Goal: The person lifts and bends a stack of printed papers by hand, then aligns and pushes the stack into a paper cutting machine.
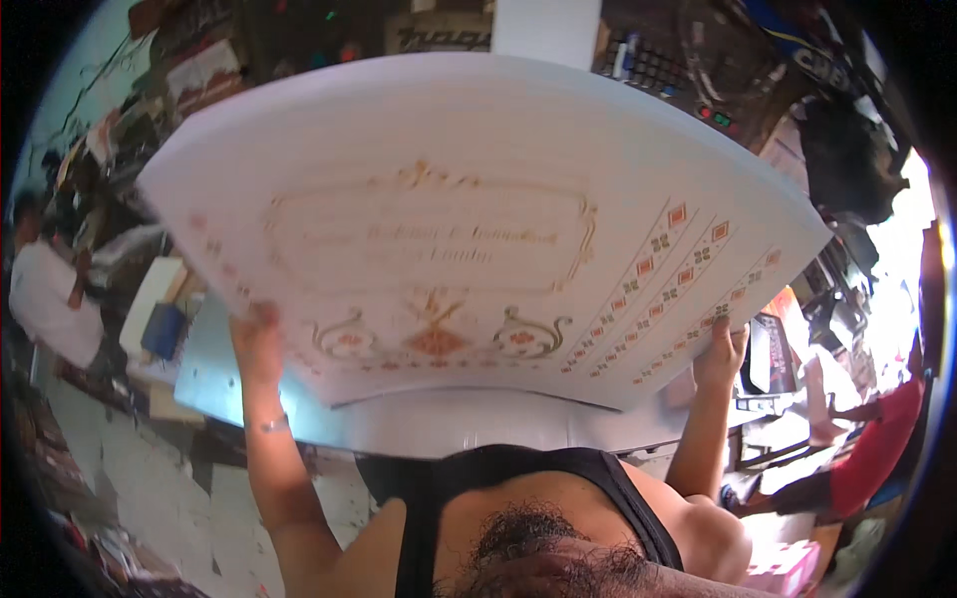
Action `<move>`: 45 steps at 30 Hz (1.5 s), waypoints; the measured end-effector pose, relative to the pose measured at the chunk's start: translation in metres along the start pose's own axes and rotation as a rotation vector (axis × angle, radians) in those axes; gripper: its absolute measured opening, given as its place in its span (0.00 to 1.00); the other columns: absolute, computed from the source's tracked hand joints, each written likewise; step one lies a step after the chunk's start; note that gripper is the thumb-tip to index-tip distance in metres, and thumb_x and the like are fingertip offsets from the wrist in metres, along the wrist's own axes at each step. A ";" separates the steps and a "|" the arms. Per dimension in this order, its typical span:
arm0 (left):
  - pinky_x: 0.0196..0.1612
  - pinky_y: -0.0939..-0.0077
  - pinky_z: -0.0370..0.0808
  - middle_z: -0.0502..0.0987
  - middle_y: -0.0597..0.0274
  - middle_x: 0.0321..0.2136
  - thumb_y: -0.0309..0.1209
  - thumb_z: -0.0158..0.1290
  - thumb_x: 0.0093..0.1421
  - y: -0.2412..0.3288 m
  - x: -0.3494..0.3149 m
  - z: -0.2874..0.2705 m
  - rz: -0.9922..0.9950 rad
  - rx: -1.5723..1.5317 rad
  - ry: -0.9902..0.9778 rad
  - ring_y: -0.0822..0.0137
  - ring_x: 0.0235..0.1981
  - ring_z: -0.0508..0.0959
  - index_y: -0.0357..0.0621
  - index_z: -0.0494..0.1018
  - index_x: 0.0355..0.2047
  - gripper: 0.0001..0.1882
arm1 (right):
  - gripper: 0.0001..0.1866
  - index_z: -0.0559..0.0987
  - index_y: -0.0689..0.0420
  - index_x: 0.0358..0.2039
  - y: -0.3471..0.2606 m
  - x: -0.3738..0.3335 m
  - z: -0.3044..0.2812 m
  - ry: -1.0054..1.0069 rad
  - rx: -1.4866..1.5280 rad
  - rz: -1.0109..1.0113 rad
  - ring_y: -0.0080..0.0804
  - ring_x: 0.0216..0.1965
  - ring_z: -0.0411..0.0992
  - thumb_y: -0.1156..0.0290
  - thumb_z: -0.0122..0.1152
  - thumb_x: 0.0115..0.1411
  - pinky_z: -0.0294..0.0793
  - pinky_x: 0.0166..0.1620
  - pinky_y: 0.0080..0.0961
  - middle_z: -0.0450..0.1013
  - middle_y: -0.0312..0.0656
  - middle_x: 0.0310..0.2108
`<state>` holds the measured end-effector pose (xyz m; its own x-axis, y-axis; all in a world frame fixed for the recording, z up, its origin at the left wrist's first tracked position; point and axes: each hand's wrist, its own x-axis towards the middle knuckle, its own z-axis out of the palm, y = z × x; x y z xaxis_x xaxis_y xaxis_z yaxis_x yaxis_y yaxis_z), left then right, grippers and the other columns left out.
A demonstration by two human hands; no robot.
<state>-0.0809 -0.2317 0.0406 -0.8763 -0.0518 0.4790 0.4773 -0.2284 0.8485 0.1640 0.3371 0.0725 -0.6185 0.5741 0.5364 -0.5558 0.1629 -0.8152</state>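
Note:
A large white printed sheet (478,130) spreads in front of me, raised over the work table. It carries a golden scroll frame, red and green floral ornaments and slanting rows of small red diamonds at the right. My left hand (257,344) is closed on its left edge, slightly blurred, with the thumb on the printed face. At the right edge my right hand (721,357) grips it the same way, thumb on top and fingers hidden beneath. Whether it is one sheet or several together, I cannot tell.
Below the sheet runs a pale table top (459,424). A keyboard (653,72) and a small green-lit display (720,119) lie beyond it. One person in white (55,299) is at the left, another in red (877,448) at the right. A blue box (162,331) stands left.

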 end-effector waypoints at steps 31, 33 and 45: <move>0.63 0.59 0.60 0.70 0.57 0.56 0.41 0.48 0.67 -0.033 -0.011 -0.045 -0.369 -0.211 -0.027 0.60 0.59 0.67 0.39 0.67 0.56 0.23 | 0.19 0.75 0.61 0.44 0.049 -0.021 0.027 0.083 0.098 0.362 0.26 0.39 0.72 0.69 0.67 0.53 0.70 0.44 0.25 0.75 0.37 0.39; 0.65 0.57 0.58 0.65 0.56 0.61 0.43 0.48 0.66 -0.037 -0.016 -0.049 -0.278 -0.184 -0.005 0.59 0.62 0.64 0.38 0.61 0.61 0.29 | 0.20 0.76 0.61 0.44 0.048 -0.019 0.034 0.023 0.036 0.288 0.25 0.38 0.73 0.67 0.68 0.53 0.71 0.44 0.24 0.76 0.36 0.37; 0.66 0.58 0.55 0.58 0.53 0.65 0.56 0.42 0.67 -0.020 0.000 -0.010 -0.257 0.010 0.243 0.58 0.65 0.59 0.37 0.51 0.66 0.40 | 0.30 0.76 0.66 0.47 0.037 -0.017 0.041 -0.101 0.163 0.149 0.25 0.42 0.75 0.70 0.78 0.44 0.74 0.48 0.24 0.78 0.40 0.41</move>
<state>-0.0909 -0.2364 0.0209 -0.9572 -0.2240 0.1833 0.2391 -0.2549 0.9369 0.1314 0.3008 0.0425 -0.7482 0.4978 0.4387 -0.5315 -0.0538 -0.8453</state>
